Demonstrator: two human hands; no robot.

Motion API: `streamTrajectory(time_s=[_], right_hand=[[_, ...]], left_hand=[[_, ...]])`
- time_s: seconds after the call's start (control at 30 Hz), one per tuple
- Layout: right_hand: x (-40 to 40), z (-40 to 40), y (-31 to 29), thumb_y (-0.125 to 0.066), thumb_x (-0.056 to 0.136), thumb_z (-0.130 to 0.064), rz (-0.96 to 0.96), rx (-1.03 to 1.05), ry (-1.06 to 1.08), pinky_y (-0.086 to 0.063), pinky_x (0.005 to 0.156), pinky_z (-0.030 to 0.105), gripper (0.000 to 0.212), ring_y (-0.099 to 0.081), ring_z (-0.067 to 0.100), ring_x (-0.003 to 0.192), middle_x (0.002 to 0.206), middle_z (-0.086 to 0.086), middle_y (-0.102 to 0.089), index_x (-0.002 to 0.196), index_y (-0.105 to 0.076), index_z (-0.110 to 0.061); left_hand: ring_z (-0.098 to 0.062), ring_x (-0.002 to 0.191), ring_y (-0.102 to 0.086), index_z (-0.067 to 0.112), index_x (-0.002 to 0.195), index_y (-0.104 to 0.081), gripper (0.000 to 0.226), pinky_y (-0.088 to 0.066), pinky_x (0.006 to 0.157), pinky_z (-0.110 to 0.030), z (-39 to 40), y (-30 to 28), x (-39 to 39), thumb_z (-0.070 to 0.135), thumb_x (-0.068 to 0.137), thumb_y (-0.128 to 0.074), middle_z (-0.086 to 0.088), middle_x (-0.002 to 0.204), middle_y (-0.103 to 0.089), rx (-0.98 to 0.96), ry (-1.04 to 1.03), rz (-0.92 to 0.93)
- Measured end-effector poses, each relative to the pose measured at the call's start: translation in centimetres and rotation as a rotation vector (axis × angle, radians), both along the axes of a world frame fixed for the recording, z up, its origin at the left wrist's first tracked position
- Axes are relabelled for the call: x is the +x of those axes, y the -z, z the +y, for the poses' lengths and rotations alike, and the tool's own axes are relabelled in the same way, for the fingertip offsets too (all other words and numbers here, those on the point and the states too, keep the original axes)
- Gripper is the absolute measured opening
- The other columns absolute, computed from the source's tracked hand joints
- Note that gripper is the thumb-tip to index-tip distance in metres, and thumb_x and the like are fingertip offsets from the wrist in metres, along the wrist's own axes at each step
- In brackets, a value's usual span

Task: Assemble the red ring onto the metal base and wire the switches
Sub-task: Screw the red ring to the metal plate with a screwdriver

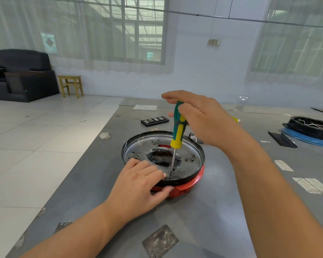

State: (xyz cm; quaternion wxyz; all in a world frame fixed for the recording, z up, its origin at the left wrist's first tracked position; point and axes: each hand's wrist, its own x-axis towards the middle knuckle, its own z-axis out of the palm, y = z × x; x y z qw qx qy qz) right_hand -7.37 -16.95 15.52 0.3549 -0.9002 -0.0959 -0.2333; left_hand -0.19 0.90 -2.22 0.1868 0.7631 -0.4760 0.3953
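Observation:
A round metal base [190, 155] with a black rim, several holes and a torn middle opening lies on top of the red ring [189, 185] on the grey table. My left hand [140, 187] rests on the near rim, thumb against the red ring, fingertips pinching something small by the screwdriver tip. My right hand [199, 118] grips the top of a green and yellow screwdriver [178, 131], held upright with its shaft reaching down to the base's near edge. No switches or wires show clearly.
A black bit case [154, 121] and a paper sheet [145, 107] lie behind the base. At the far right sits a black round part on a blue ring [311, 131] with a black strip [282, 139]. The table's left edge [78, 161] drops to tiled floor.

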Motion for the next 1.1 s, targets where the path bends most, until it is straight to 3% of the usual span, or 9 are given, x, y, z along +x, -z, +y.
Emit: streamTrajectory(time_s=[0.13, 0.23, 0.4, 0.5, 0.6, 0.8, 0.93, 1.0, 1.1], right_hand=[[0.2, -0.9, 0.2, -0.063, 0.095, -0.047, -0.084, -0.084, 0.002, -0.060, 0.081, 0.031, 0.012, -0.069, 0.007, 0.081, 0.086, -0.011, -0.070, 0.107, -0.068, -0.045], [0.6, -0.6, 0.9, -0.055, 0.098, -0.054, -0.181, -0.195, 0.113, -0.044, 0.060, 0.015, 0.019, -0.055, 0.001, 0.067, 0.074, -0.020, -0.060, 0.100, -0.064, -0.037], [0.2, -0.7, 0.3, -0.041, 0.099, -0.029, 0.087, 0.060, -0.114, -0.052, 0.100, 0.035, 0.045, -0.067, 0.005, 0.111, 0.125, -0.017, -0.065, 0.137, -0.052, -0.050], [0.1, -0.8, 0.2, -0.060, 0.097, -0.045, -0.050, -0.132, -0.085, -0.059, 0.082, 0.027, 0.026, -0.070, 0.001, 0.085, 0.093, -0.022, -0.069, 0.123, -0.060, -0.053], [0.5, -0.1, 0.7, -0.062, 0.094, -0.054, -0.200, -0.235, 0.053, -0.045, 0.061, 0.017, 0.018, -0.058, 0.005, 0.068, 0.073, -0.016, -0.061, 0.101, -0.063, -0.037], [0.0, 0.4, 0.1, -0.042, 0.097, -0.031, 0.067, -0.057, -0.114, -0.049, 0.096, 0.024, 0.049, -0.066, 0.002, 0.109, 0.128, -0.017, -0.063, 0.141, -0.048, -0.052], [-0.2, 0.1, 0.0, -0.066, 0.094, -0.047, -0.067, -0.191, -0.033, -0.048, 0.069, 0.009, 0.021, -0.062, -0.004, 0.074, 0.089, -0.024, -0.065, 0.115, -0.063, -0.049], [0.1, 0.4, 0.3, -0.064, 0.092, -0.056, -0.161, -0.254, 0.069, -0.042, 0.057, 0.014, 0.019, -0.054, 0.004, 0.065, 0.076, -0.014, -0.060, 0.098, -0.063, -0.037], [0.1, 0.8, 0.3, -0.048, 0.103, -0.046, -0.118, -0.288, 0.104, -0.039, 0.067, 0.022, 0.019, -0.055, 0.004, 0.080, 0.090, -0.014, -0.061, 0.112, -0.061, -0.035]], left_hand=[[-0.013, 0.088, -0.063, 0.025, 0.084, -0.074, 0.032, -0.048, 0.081, -0.037, 0.1, 0.0, -0.4, 0.055, 0.090, -0.066, 0.016, 0.081, -0.067, -0.011, 0.006, 0.062], [-0.011, 0.094, -0.064, 0.027, 0.088, -0.076, 0.033, -0.047, 0.086, -0.036, 0.2, 0.0, -0.6, 0.057, 0.091, -0.063, 0.018, 0.084, -0.069, 0.004, 0.002, 0.108], [-0.009, 0.095, -0.065, 0.028, 0.091, -0.077, 0.036, -0.043, 0.089, -0.033, 0.4, -0.2, -0.8, 0.060, 0.091, -0.060, 0.019, 0.087, -0.070, 0.009, -0.004, 0.164], [-0.007, 0.096, -0.065, 0.030, 0.093, -0.076, 0.037, -0.045, 0.089, -0.035, 0.4, -0.2, -1.0, 0.062, 0.091, -0.058, 0.020, 0.090, -0.070, 0.020, -0.006, 0.197], [-0.005, 0.098, -0.063, 0.032, 0.100, -0.075, 0.036, -0.041, 0.092, -0.034, 0.5, -0.2, -1.2, 0.063, 0.091, -0.057, 0.022, 0.092, -0.070, -0.001, 0.002, 0.237], [-0.004, 0.098, -0.063, 0.035, 0.098, -0.078, 0.037, -0.036, 0.092, -0.030, 0.3, -0.2, -1.5, 0.064, 0.089, -0.057, 0.023, 0.091, -0.071, -0.048, 0.001, 0.291], [-0.001, 0.099, -0.061, 0.036, 0.095, -0.078, 0.038, -0.035, 0.093, -0.027, 0.3, -0.2, -1.5, 0.066, 0.089, -0.057, 0.024, 0.090, -0.069, -0.039, -0.002, 0.316], [0.000, 0.100, -0.060, 0.037, 0.096, -0.078, 0.038, -0.034, 0.094, -0.027, 0.3, -0.2, -1.4, 0.067, 0.090, -0.056, 0.025, 0.090, -0.069, -0.038, 0.000, 0.325], [0.000, 0.098, -0.059, 0.037, 0.097, -0.078, 0.037, -0.034, 0.093, -0.028, 0.3, -0.2, -1.5, 0.066, 0.090, -0.056, 0.025, 0.089, -0.068, -0.041, 0.000, 0.327]])
